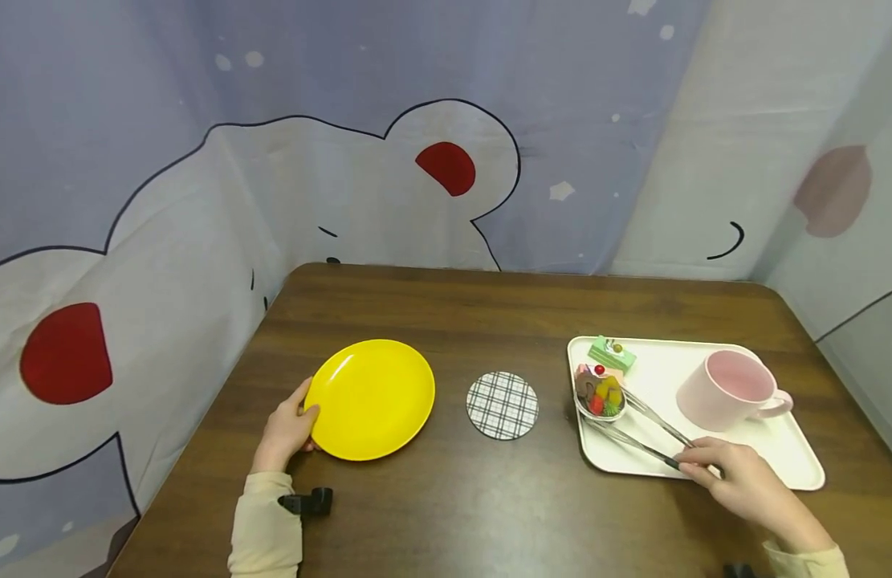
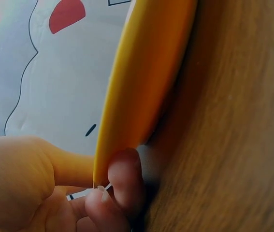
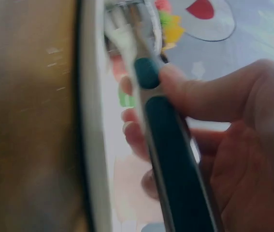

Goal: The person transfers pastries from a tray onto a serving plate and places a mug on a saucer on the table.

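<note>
My left hand pinches the left rim of a round yellow plate. In the left wrist view the thumb lies over the plate's rim and fingers are bent beneath it. My right hand grips metal tongs with dark green handle grips. The tongs' far ends lie on either side of a toy fruit tart at the left end of a white tray. Whether they press on the tart, I cannot tell. Close behind it are a pink cake piece and a green cake piece.
A pink mug stands on the tray's right half, handle to the right. Between plate and tray lies a round checked coaster. The brown wooden table meets a patterned curtain at the back.
</note>
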A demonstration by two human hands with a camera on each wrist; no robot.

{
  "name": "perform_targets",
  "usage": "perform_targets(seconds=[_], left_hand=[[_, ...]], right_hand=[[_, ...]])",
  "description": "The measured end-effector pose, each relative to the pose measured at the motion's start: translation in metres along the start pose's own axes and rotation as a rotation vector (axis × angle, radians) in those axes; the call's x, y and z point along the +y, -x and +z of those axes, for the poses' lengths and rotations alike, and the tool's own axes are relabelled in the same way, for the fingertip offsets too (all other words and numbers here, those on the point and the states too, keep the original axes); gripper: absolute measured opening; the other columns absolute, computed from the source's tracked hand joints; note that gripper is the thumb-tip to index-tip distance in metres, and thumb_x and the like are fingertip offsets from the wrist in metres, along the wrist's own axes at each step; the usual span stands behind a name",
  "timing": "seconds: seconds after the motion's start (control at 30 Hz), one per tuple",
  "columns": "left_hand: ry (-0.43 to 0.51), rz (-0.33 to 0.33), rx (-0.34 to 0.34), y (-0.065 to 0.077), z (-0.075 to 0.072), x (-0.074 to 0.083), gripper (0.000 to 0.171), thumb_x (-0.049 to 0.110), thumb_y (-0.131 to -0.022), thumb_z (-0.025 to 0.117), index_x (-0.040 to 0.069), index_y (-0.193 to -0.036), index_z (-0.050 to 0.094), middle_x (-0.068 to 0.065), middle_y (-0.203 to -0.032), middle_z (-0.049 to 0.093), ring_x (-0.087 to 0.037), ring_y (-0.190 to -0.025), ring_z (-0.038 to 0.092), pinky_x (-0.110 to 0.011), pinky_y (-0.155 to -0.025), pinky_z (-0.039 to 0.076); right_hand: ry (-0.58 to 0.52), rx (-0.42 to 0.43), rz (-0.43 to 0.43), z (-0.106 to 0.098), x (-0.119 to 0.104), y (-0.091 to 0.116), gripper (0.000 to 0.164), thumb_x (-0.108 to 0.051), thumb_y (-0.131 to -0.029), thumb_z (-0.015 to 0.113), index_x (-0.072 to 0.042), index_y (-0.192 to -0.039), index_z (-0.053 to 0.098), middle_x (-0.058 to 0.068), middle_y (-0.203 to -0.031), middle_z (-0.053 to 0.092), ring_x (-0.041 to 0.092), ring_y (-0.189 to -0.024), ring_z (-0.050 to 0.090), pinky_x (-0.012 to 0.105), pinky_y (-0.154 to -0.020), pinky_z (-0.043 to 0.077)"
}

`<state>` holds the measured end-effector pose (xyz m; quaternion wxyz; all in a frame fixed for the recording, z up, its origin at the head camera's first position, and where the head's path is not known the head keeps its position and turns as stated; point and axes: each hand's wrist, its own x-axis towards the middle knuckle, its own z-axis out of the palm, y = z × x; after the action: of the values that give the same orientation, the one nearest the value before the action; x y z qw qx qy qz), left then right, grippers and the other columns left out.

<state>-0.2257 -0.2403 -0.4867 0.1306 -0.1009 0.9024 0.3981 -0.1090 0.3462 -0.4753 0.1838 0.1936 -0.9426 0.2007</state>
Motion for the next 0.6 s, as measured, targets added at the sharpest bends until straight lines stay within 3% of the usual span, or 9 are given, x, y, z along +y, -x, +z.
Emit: perform_targets(seconds=[0.1, 0.27, 0.47, 0.6], left_hand=[[0.005, -0.005, 0.0, 0.0, 0.0, 0.0, 0.061, 0.02, -0.101, 0.043, 0.008, -0.155, 0.017, -0.007, -0.073, 0.053, -0.013, -0.046, 0.051, -0.025, -0.05, 0.048], [0.011, 0.005, 0.005, -0.001, 0.001, 0.0, 0.061, 0.019, -0.1, 0.043, 0.008, -0.155, 0.018, -0.008, -0.075, 0.054, -0.013, -0.046, 0.051, -0.025, -0.05, 0.048], [-0.005, 0.019, -0.001, 0.001, 0.0, 0.001, 0.061, 0.019, -0.101, 0.042, 0.006, -0.155, 0.017, -0.009, -0.075, 0.052, -0.013, -0.047, 0.051, -0.026, -0.05, 0.048], [-0.019, 0.025, -0.001, 0.002, 0.0, 0.002, 0.06, 0.018, -0.101, 0.041, 0.005, -0.155, 0.016, -0.008, -0.073, 0.05, -0.013, -0.047, 0.05, -0.025, -0.051, 0.048]], right_hand=[[0.064, 0.037, -0.048, 0.005, -0.007, 0.005, 0.022, -0.005, -0.063, 0.082, -0.019, -0.074, 0.069, -0.011, -0.072, 0.062, -0.008, -0.067, 0.05, 0.013, -0.06, 0.038], [0.142, 0.082, -0.072, 0.011, -0.022, 0.017, 0.026, -0.005, -0.071, 0.078, -0.024, -0.074, 0.06, -0.02, -0.073, 0.052, -0.008, -0.064, 0.039, 0.019, -0.054, 0.036], [0.074, 0.163, -0.124, 0.012, -0.023, 0.03, 0.015, -0.023, -0.089, 0.068, -0.02, -0.076, 0.065, -0.015, -0.074, 0.057, -0.007, -0.064, 0.045, 0.015, -0.056, 0.04], [0.081, 0.192, -0.101, 0.012, -0.021, 0.037, 0.016, -0.028, -0.088, 0.07, -0.018, -0.077, 0.07, -0.008, -0.077, 0.065, 0.0, -0.065, 0.057, 0.013, -0.063, 0.045]])
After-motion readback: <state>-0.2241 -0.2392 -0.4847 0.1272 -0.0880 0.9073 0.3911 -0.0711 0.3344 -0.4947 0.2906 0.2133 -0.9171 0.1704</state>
